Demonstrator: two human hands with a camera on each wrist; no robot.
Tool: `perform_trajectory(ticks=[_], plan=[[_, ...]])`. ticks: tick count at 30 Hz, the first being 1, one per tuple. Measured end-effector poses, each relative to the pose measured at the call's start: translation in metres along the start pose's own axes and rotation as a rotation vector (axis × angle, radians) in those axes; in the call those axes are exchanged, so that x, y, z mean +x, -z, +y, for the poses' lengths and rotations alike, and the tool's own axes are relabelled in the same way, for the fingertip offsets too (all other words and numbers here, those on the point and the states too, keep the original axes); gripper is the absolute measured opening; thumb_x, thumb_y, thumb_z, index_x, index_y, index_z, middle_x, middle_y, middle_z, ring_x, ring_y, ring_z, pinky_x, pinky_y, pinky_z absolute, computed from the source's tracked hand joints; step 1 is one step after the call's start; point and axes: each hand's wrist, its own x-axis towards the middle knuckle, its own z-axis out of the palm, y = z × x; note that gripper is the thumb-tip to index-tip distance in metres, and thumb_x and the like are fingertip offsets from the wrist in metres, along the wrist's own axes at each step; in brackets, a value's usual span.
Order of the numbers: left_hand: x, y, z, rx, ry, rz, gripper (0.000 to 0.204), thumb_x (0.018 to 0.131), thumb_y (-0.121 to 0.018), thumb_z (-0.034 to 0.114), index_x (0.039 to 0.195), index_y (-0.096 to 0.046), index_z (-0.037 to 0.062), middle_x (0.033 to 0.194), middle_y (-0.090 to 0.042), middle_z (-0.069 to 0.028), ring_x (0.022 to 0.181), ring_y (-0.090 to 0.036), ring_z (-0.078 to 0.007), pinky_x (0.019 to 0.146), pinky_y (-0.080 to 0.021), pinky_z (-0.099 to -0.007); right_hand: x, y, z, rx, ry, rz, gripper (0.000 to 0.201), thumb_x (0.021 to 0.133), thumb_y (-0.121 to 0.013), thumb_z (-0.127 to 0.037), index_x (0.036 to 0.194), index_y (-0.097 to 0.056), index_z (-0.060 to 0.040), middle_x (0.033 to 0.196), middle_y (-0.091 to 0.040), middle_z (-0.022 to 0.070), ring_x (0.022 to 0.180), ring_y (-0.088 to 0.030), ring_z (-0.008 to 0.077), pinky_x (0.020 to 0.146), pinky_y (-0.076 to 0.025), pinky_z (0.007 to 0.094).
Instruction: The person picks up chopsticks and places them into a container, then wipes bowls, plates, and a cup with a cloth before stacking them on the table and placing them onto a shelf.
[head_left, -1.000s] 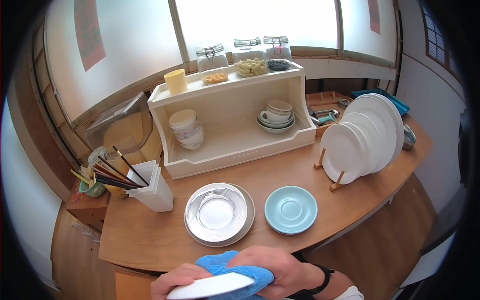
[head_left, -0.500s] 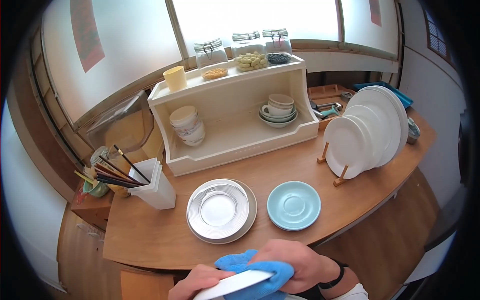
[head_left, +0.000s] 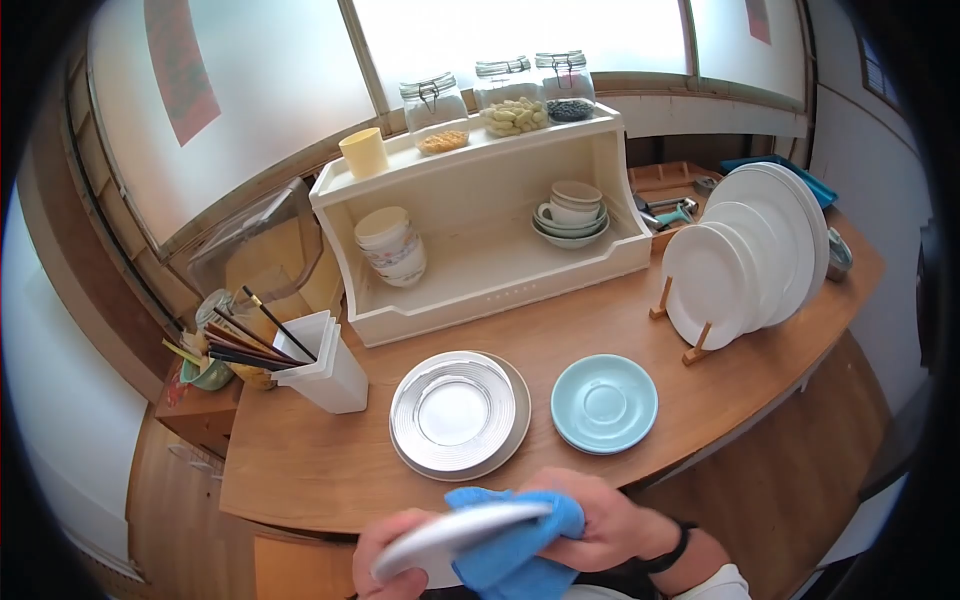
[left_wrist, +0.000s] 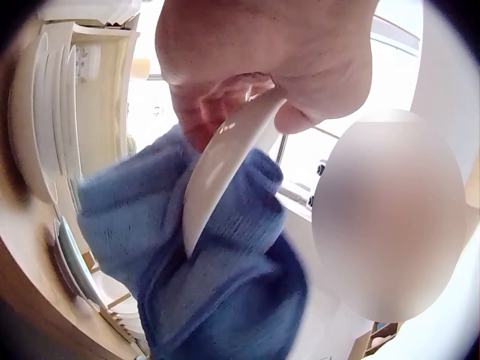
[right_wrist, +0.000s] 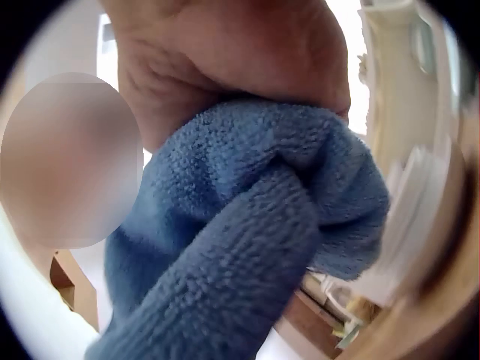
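Observation:
At the front edge of the table, my left hand (head_left: 388, 552) grips a white plate (head_left: 450, 537) by its rim, holding it tilted. My right hand (head_left: 603, 518) holds a blue cloth (head_left: 515, 565) folded over the plate's opposite edge. In the left wrist view the plate (left_wrist: 225, 165) appears edge-on, its lower part tucked into the cloth (left_wrist: 225, 292). Bunched cloth (right_wrist: 247, 195) fills the right wrist view and hides that hand's fingertips. Beyond the hands lie a ringed white plate (head_left: 453, 410) stacked on a larger plate, and light-blue saucers (head_left: 604, 404).
White plates (head_left: 705, 285) stand in a wooden rack at the right. A cream shelf (head_left: 480, 300) at the back holds bowls and cups, with glass jars (head_left: 512, 105) and a yellow cup (head_left: 364, 153) on top. A white container (head_left: 335, 375) of chopsticks is at the left.
The hands, plate and cloth have shifted to the right in the head view. The plate has turned and tilted, and more cloth hangs below it. The head view itself has moved slightly.

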Motion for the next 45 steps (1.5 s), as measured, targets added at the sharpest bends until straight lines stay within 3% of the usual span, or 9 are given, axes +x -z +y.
perform_trajectory(ticks=[3, 7, 12, 19, 22, 25, 37, 40, 45], plan=[[0.011, 0.010, 0.005, 0.116, -0.078, -0.258, 0.058, 0.084, -0.060, 0.035, 0.121, -0.051, -0.0083, 0.116, -0.056, -0.0220, 0.100, -0.056, -0.0300, 0.087, -0.044, -0.0386, 0.010, 0.005, -0.014, -0.223, 0.119, -0.129, 0.029, 0.086, -0.066, -0.016, 0.108, -0.062, 0.0011, 0.105, -0.065, 0.0143, 0.090, -0.062, 0.0218, 0.075, -0.047, 0.0312], [-0.002, -0.006, -0.008, -0.102, -0.045, -0.013, 0.059, 0.083, -0.060, 0.037, 0.121, -0.051, -0.0077, 0.113, -0.056, -0.0219, 0.100, -0.056, -0.0302, 0.087, -0.044, -0.0385, -0.017, -0.074, 0.035, 0.769, -0.020, 0.532, 0.028, 0.088, -0.064, -0.011, 0.112, -0.060, 0.0024, 0.112, -0.063, 0.0114, 0.103, -0.060, 0.0199, 0.090, -0.048, 0.0349], [0.001, 0.008, -0.009, 0.026, -0.057, -0.100, 0.060, 0.083, -0.062, 0.038, 0.121, -0.051, -0.0074, 0.114, -0.056, -0.0218, 0.103, -0.055, -0.0295, 0.088, -0.043, -0.0391, -0.014, -0.098, 0.036, 0.737, -0.245, 0.651, 0.028, 0.090, -0.063, -0.009, 0.116, -0.059, 0.0006, 0.118, -0.061, 0.0103, 0.108, -0.059, 0.0209, 0.093, -0.047, 0.0355], [0.004, 0.014, -0.015, 0.171, -0.070, -0.188, 0.062, 0.082, -0.063, 0.039, 0.122, -0.050, -0.0071, 0.115, -0.056, -0.0217, 0.106, -0.055, -0.0285, 0.090, -0.043, -0.0398, 0.008, 0.004, -0.020, -0.176, -0.037, -0.151, 0.029, 0.086, -0.064, -0.008, 0.115, -0.062, -0.0023, 0.102, -0.063, 0.0123, 0.096, -0.061, 0.0229, 0.085, -0.048, 0.0320], [0.006, -0.027, -0.017, -0.322, 0.026, 0.477, 0.033, 0.096, -0.047, 0.013, 0.123, -0.042, -0.0059, 0.091, -0.064, -0.0159, 0.072, -0.064, -0.0198, 0.064, -0.053, -0.0261, -0.005, -0.036, 0.014, 0.378, -0.159, 0.299, 0.029, 0.090, -0.061, -0.009, 0.118, -0.058, -0.0005, 0.105, -0.064, 0.0097, 0.099, -0.060, 0.0178, 0.087, -0.048, 0.0316], [-0.013, -0.020, -0.048, -0.264, 0.001, 0.349, 0.064, 0.084, -0.063, 0.041, 0.124, -0.047, -0.0079, 0.117, -0.056, -0.0223, 0.107, -0.056, -0.0284, 0.092, -0.045, -0.0414, -0.020, -0.088, 0.047, 0.810, -0.300, 0.733, 0.044, 0.092, -0.059, -0.017, 0.130, -0.046, 0.0015, 0.120, -0.059, 0.0132, 0.109, -0.058, 0.0204, 0.094, -0.046, 0.0343], [-0.021, 0.027, -0.043, 0.357, -0.071, -0.072, 0.065, 0.091, -0.054, 0.041, 0.130, -0.042, -0.0094, 0.119, -0.058, -0.0211, 0.102, -0.061, -0.0298, 0.089, -0.048, -0.0390, -0.010, 0.008, -0.013, -0.202, -0.007, -0.073, 0.031, 0.085, -0.064, -0.005, 0.116, -0.060, -0.0014, 0.101, -0.064, 0.0136, 0.093, -0.063, 0.0251, 0.084, -0.048, 0.0345], [-0.017, -0.004, -0.042, 0.107, 0.002, -0.025, 0.056, 0.094, -0.049, 0.035, 0.129, -0.043, -0.0090, 0.116, -0.059, -0.0202, 0.101, -0.061, -0.0277, 0.088, -0.048, -0.0372, -0.024, -0.046, 0.016, 0.496, -0.078, 0.464, 0.038, 0.087, -0.064, -0.009, 0.121, -0.054, 0.0026, 0.116, -0.061, 0.0130, 0.103, -0.059, 0.0212, 0.091, -0.047, 0.0356], [-0.009, -0.014, -0.063, 0.253, -0.100, -0.091, 0.053, 0.095, -0.047, 0.033, 0.128, -0.044, -0.0088, 0.111, -0.061, -0.0184, 0.095, -0.061, -0.0251, 0.083, -0.049, -0.0346, -0.044, -0.094, 0.040, 0.351, -0.061, 0.678, 0.033, 0.091, -0.059, -0.014, 0.119, -0.053, 0.0023, 0.109, -0.062, 0.0105, 0.097, -0.059, 0.0186, 0.086, -0.047, 0.0318]])
